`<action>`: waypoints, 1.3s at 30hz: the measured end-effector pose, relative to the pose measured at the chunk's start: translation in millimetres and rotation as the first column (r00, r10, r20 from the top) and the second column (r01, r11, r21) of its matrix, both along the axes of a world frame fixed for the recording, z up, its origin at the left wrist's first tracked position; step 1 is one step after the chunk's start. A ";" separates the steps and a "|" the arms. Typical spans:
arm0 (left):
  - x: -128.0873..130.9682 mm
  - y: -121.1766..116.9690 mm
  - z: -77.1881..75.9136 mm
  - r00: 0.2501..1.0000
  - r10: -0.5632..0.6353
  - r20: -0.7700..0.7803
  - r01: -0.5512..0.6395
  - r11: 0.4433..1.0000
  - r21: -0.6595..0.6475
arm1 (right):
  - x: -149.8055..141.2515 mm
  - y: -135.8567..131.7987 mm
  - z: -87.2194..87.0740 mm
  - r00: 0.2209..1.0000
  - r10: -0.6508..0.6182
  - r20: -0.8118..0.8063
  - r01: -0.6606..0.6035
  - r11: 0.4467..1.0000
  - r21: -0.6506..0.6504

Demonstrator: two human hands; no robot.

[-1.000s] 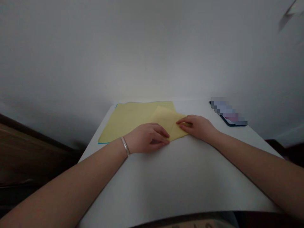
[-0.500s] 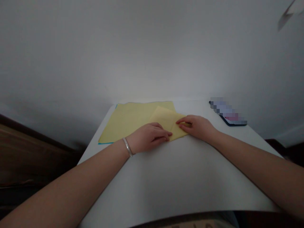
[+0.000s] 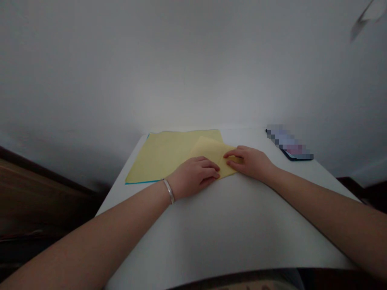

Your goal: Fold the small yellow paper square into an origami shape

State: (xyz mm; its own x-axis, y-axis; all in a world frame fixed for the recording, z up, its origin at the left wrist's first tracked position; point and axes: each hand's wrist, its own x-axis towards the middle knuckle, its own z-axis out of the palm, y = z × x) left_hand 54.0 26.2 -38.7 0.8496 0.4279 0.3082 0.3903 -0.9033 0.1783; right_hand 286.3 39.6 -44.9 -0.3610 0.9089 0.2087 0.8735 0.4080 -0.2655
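Folded yellow paper point(image 3: 207, 151) lies under left hand point(image 3: 193, 177) and right hand point(image 3: 249, 163).

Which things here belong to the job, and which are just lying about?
Job:
the blue-edged yellow sheet
the folded yellow piece, touched by the left hand and right hand

Lying about:
the phone, its screen blurred, on the white table

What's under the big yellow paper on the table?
The big yellow sheet lies on the white table. A thin blue edge peeks out along its near side, perhaps another sheet. The yellow paper covers the rest, so I can't see it.
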 end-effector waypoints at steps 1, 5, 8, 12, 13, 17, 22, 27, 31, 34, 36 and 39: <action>0.3 -0.3 -0.4 1.000 0.005 -0.008 -0.005 1.000 0.018 | -0.1 -0.2 0.1 1.000 0.000 -0.003 0.000 1.000 -0.002; 1.7 -1.3 -1.1 1.000 0.014 -0.028 -0.013 1.000 0.028 | -0.8 -1.0 0.9 1.000 -0.002 -0.010 0.002 1.000 -0.008; 3.2 -2.2 -0.6 0.999 0.047 -0.026 -0.047 0.999 0.003 | -1.3 -0.6 1.5 1.000 0.001 -0.015 -0.001 1.000 -0.003; 4.6 -2.4 -1.9 0.997 0.071 -0.029 -0.070 0.997 0.027 | -1.3 -0.1 1.6 1.000 0.002 -0.013 -0.002 1.000 0.004; 4.5 -2.0 -2.7 0.997 0.068 -0.027 -0.067 0.997 0.032 | -1.2 -0.1 1.6 1.000 0.001 -0.011 -0.001 1.000 0.004; 2.3 0.9 -5.9 0.998 0.057 -0.003 -0.057 0.998 0.014 | -0.7 0.0 1.2 1.000 -0.005 -0.002 0.005 1.000 0.009; 0.6 3.2 -6.5 0.998 0.067 -0.020 -0.068 0.997 -0.036 | -0.4 -0.2 0.3 1.000 -0.002 -0.003 0.002 1.000 0.009; 1.8 3.0 -4.7 0.997 0.067 -0.045 -0.069 0.997 -0.038 | 1.0 -2.6 -0.7 0.999 0.033 -0.008 -0.033 0.999 0.042; 2.2 3.6 -3.5 0.996 0.073 -0.042 -0.075 0.996 -0.046 | 2.0 -3.6 1.2 0.991 0.128 0.022 -0.130 0.980 0.153; 1.8 4.5 -3.3 0.996 0.080 -0.048 -0.082 0.995 -0.058 | 0.5 -5.0 4.2 0.960 0.271 0.068 -0.279 0.929 0.242; 1.3 5.2 -4.1 0.995 0.086 -0.045 -0.088 0.994 -0.058 | -1.2 -7.0 5.6 0.930 0.358 0.081 -0.367 0.898 0.242; 0.3 6.2 -5.7 0.994 0.093 -0.050 -0.096 0.994 -0.051 | -2.9 -10.5 6.0 0.897 0.433 0.085 -0.441 0.873 0.209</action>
